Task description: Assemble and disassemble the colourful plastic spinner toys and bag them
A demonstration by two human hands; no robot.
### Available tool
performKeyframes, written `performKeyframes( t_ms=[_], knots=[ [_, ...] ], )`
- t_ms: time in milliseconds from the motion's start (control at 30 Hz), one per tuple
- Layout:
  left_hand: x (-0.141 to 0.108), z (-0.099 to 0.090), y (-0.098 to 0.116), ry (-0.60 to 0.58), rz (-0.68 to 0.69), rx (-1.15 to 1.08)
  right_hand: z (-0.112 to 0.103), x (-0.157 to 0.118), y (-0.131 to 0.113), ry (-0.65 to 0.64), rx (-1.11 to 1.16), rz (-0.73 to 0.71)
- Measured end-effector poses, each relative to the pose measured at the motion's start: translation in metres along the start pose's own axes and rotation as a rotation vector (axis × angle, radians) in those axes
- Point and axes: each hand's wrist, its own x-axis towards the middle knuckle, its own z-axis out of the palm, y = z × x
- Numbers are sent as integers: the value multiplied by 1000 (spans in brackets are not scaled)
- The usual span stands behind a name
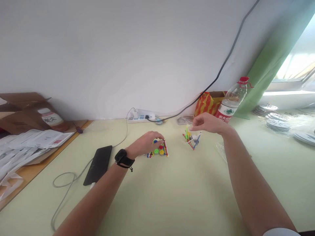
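A small frame of coloured rods with round red, green, yellow and blue pieces lies on the pale table. My left hand, with a black watch on its wrist, rests over its upper left side, fingers curved and thumb apart from them; I see nothing held. To the right stands a loose cluster of coloured plastic pieces. My right hand is just above that cluster, thumb and fingertips pinched together at its top. What sits between those fingertips is too small and blurred to make out.
A black phone with a cable lies at the left. Behind are a power strip and a red-yellow bag. A large bottle leans near the right arm, with stacked metal discs further right. Papers lie far left.
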Motion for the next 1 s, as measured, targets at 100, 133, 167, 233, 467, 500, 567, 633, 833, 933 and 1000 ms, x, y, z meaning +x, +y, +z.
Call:
performKeyframes(
  t_ms=[100,133,167,233,467,500,567,633,833,933,1000],
  knots=[
    [-1,-1,0,-8,-9,-4,-1,-1,0,-51,21,-5],
    [-1,-1,0,-9,-12,-3,-1,-1,0,-48,37,-3],
    [-2,-1,1,-9,-16,-3,-2,-2,0,-32,47,-3],
    [-2,-2,1,-7,-23,-4,-2,-2,-2,29,39,-12],
    [-3,-2,2,-8,-18,-12,-11,-8,-2,222,70,-48],
    [-2,-2,1,-7,-16,-11,-13,-8,2,290,105,-35],
    [-2,-2,0,-5,-14,-8,-17,-7,11,472,194,-12],
    [-2,-2,-1,-6,-18,-9,-20,-2,20,670,289,-24],
    [-2,-1,0,-4,-21,-3,-13,13,27,728,450,-16],
    [-2,-1,1,-10,-22,0,1,20,18,537,514,-26],
    [-1,-1,1,-11,-19,4,11,24,11,460,569,-54]
  ],
)
